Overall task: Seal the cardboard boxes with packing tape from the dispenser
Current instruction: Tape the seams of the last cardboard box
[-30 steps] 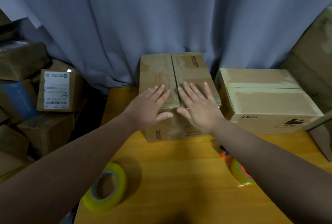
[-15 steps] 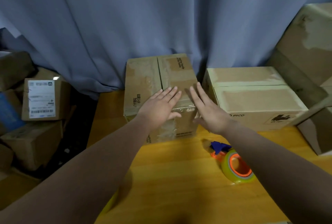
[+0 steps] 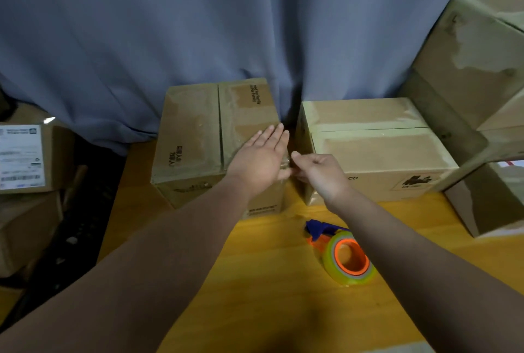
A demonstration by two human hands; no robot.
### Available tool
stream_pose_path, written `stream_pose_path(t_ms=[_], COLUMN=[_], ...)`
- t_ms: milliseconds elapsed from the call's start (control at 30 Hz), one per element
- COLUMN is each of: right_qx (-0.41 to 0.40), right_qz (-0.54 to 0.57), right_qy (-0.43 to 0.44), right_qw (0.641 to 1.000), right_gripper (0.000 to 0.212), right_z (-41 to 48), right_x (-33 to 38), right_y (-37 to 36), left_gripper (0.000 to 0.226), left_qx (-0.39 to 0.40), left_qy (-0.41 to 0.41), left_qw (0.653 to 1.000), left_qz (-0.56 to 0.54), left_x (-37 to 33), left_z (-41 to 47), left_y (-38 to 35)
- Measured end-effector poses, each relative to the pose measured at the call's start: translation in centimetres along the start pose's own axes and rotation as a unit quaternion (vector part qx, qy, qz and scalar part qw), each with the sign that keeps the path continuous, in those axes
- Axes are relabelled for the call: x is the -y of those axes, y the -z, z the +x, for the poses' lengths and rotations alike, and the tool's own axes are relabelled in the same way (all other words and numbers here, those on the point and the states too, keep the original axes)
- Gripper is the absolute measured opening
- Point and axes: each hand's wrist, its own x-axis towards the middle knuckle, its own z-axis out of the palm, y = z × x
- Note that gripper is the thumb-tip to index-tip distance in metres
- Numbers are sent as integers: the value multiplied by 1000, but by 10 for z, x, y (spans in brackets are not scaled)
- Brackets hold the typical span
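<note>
left hand (image 3: pixel 259 158): fingers straight, flat on box (image 3: pixel 192 131) top
right hand (image 3: pixel 320 174): fingers curled at box's right edge; can't tell if holding anything
dispenser (image 3: pixel 340 250): on tabletop (image 3: pixel 269 281)

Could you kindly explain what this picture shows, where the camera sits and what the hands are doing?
No machine here: these are a person's two bare hands, seen by one head-worn camera looking forward and down. The left hand lies flat on the brown box, near its right edge. The right hand, fingers curled, is at that box's near right corner and may pinch clear tape; too small to tell. On the table lie the tape dispenser, untouched, and a paler box to the right.
</note>
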Motion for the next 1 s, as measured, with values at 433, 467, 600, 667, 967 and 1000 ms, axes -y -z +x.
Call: stream_pose_path(t_ms=[433, 467, 600, 667, 967, 1000], right_qx=[-38, -41, -64, -81, -107, -111], right_qz=[-112, -111, -92, -82, 50, 47], right_qy=[-2, -2, -13, -19, -94, -113], right_qw=[993, 993, 994, 993, 989, 986], right_gripper=[53, 53, 53, 55, 51, 55], right_z=[-2, -2, -5, -8, -7, -4], right_x=[4, 4, 2, 2, 16, 19], right_y=[-52, -52, -56, -59, -61, -64], left_gripper=[77, 73, 62, 60, 43, 44], left_qx=[-38, -35, -37, -22, -47, -50], left_qy=[47, 60, 115, 110, -131, -151], left_qw=[998, 997, 992, 992, 987, 983], left_qz=[30, 25, -27, -51, 82, 89], left_x=[89, 103, 138, 148, 166, 162], left_z=[-97, -108, -142, -150, -167, -167], left_y=[-8, -10, -16, -17, -6, -7])
